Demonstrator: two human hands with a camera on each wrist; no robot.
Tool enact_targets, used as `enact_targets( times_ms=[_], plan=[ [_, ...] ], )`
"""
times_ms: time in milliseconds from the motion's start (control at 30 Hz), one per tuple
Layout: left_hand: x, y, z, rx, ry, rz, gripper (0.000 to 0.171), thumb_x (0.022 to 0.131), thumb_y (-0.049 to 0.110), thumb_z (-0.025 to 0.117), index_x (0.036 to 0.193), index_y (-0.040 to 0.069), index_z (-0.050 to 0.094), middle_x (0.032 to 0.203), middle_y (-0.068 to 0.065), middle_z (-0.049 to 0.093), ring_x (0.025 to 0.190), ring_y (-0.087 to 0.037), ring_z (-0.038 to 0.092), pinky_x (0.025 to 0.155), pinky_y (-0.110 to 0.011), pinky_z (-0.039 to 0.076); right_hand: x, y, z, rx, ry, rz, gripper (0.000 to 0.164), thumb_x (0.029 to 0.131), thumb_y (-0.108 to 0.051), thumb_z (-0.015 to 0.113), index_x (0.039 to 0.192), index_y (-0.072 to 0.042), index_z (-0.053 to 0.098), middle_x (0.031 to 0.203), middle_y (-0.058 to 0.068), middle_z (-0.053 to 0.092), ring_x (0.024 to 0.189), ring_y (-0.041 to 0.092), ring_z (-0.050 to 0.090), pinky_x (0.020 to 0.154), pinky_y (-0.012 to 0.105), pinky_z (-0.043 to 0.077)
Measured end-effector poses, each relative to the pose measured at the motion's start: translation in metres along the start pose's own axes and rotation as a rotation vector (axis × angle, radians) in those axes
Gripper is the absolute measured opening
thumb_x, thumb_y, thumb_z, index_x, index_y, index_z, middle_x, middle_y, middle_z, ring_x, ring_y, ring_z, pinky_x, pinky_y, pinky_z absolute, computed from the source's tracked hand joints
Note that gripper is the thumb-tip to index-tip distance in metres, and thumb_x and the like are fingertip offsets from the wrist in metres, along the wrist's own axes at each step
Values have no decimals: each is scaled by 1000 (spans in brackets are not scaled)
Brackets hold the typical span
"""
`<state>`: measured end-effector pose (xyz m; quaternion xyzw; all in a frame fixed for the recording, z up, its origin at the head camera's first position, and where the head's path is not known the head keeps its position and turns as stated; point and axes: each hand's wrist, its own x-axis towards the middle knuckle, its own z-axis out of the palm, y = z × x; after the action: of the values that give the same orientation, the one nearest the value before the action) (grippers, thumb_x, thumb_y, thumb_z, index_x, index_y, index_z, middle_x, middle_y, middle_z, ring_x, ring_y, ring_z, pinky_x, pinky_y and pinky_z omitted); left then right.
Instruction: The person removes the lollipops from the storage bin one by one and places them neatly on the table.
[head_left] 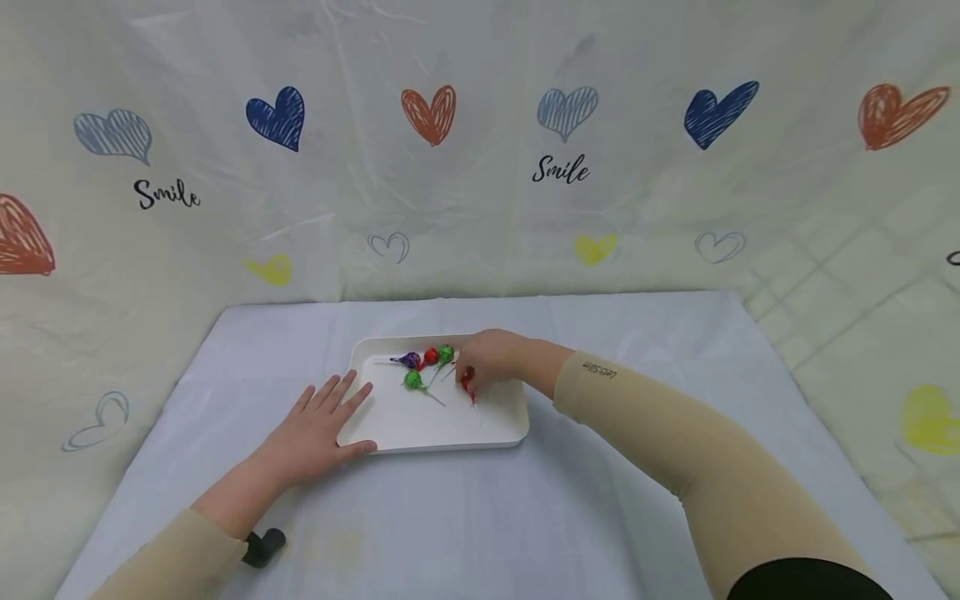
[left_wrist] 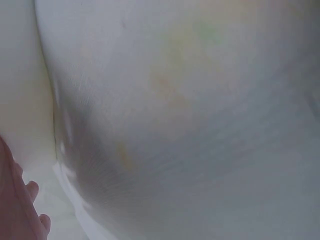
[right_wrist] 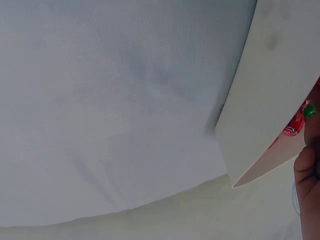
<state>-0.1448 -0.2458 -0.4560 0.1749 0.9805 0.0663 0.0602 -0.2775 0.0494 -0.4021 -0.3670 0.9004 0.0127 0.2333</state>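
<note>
Lollipops in bright wrappers lie on a white tray in the head view. Together near its back edge are a purple lollipop, a red lollipop and a green lollipop; a second green lollipop lies just in front. My right hand reaches over the tray's right side, its fingers curled down and pinching another red lollipop, partly hidden by them. In the right wrist view, red wrapper shows beside the fingers. My left hand is spread, touching the tray's left edge.
A white cloth covers the table under the tray. Behind it hangs a pale sheet printed with hearts and words. A dark strap piece sticks out at the left wrist.
</note>
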Motion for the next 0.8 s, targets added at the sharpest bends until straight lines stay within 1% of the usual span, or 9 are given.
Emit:
enact_targets(
  times_ms=[133, 333, 433, 500, 600, 700, 800],
  plan=[
    [-1, 1, -1, -1, -3, 3, 95, 87, 76, 49, 159, 20, 22, 166, -11, 9, 150, -38, 9, 118, -61, 6, -5, 3, -2, 19, 29, -9, 22, 88, -28, 78, 110, -30, 78, 100, -13, 67, 96, 11, 57, 93, 32, 50],
    [-1, 2, -2, -5, 0, 10, 95, 88, 76, 48, 160, 20, 21, 166, -12, 9, 150, -38, 9, 118, -61, 6, -13, 10, -13, 61, 75, -37, 28, 90, -29, 76, 118, -27, 75, 98, -14, 70, 94, 10, 57, 86, 29, 50],
    [-2, 2, -2, -4, 1, 11, 95, 88, 77, 46, 160, 20, 21, 166, -11, 8, 150, -38, 9, 118, -61, 6, -18, 13, -19, 57, 102, -72, 28, 91, -30, 74, 118, -26, 75, 98, -15, 70, 91, 9, 59, 84, 27, 50],
    [-2, 2, -1, -5, 0, 9, 95, 88, 76, 47, 160, 20, 22, 166, -11, 8, 150, -38, 8, 118, -62, 5, -22, 15, -22, 45, 124, -90, 28, 91, -31, 73, 119, -27, 75, 98, -16, 70, 90, 8, 59, 82, 25, 50],
    [-3, 1, 0, -20, 11, 11, 93, 88, 72, 53, 159, 20, 23, 166, -12, 9, 150, -39, 9, 118, -62, 5, -29, 17, -25, 66, 155, -85, 28, 91, -33, 74, 119, -29, 75, 100, -17, 69, 90, 9, 58, 82, 25, 49],
    [-2, 0, 1, -31, 32, 20, 92, 88, 69, 56, 159, 20, 25, 166, -12, 10, 150, -39, 10, 118, -62, 6, -37, 21, -28, 107, 188, -63, 31, 90, -34, 75, 121, -30, 74, 102, -18, 70, 93, 9, 58, 84, 27, 49],
    [-2, 0, 2, -37, 44, 28, 92, 88, 71, 55, 159, 20, 25, 166, -12, 11, 150, -40, 10, 118, -62, 6, -46, 28, -27, 150, 219, -38, 32, 89, -33, 75, 121, -29, 74, 105, -18, 70, 97, 9, 59, 87, 29, 49]
  ],
)
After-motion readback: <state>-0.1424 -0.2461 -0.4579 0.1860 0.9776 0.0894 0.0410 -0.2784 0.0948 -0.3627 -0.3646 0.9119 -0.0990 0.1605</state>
